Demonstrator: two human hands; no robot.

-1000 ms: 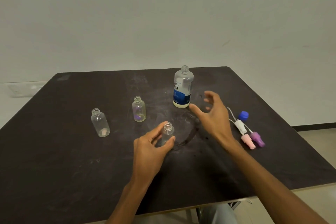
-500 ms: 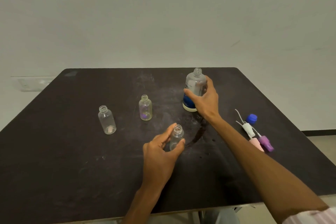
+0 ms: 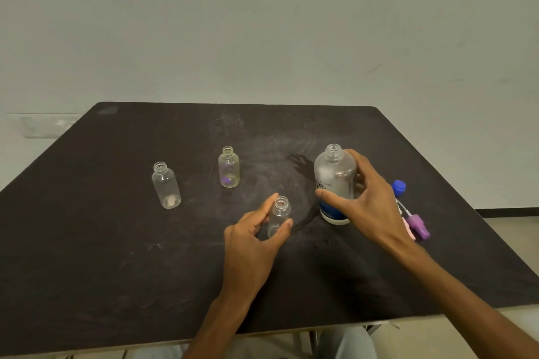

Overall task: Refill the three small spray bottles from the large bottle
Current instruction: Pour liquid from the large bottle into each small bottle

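The right hand (image 3: 369, 207) grips the large bottle (image 3: 335, 181), thumb across its front and fingers (image 3: 357, 159) curled round its far shoulder, the bottle standing uncapped and tilted slightly toward the left at the right of centre on the tabletop (image 3: 87, 256). Its body is frosted clear plastic, round-shouldered, with a threaded neck; a white label with a blue band wraps the lower part, and only the dark letters "he" can be read beside the thumb, the rest hidden by the hand. The left hand (image 3: 253, 245) pinches the near small bottle (image 3: 279, 214) between thumb and forefinger low on its clear sides, the bottle upright with its threaded mouth open. Two more small bottles stand apart to the left: the middle bottle (image 3: 229, 167), clear with a yellowish tint and a purple smudge inside near the base, and the left bottle (image 3: 166, 185), clear with something pale at its bottom that is hard to make out. Just behind the right hand lie a blue cap (image 3: 398, 187) and a purple sprayer (image 3: 418, 226) with a thin white tube, plus a pink piece mostly hidden by the wrist. The tabletop is dark, matte and scuffed with pale streaks and a darker smear between the bottles. Both forearms are cut off at the bottom edge.
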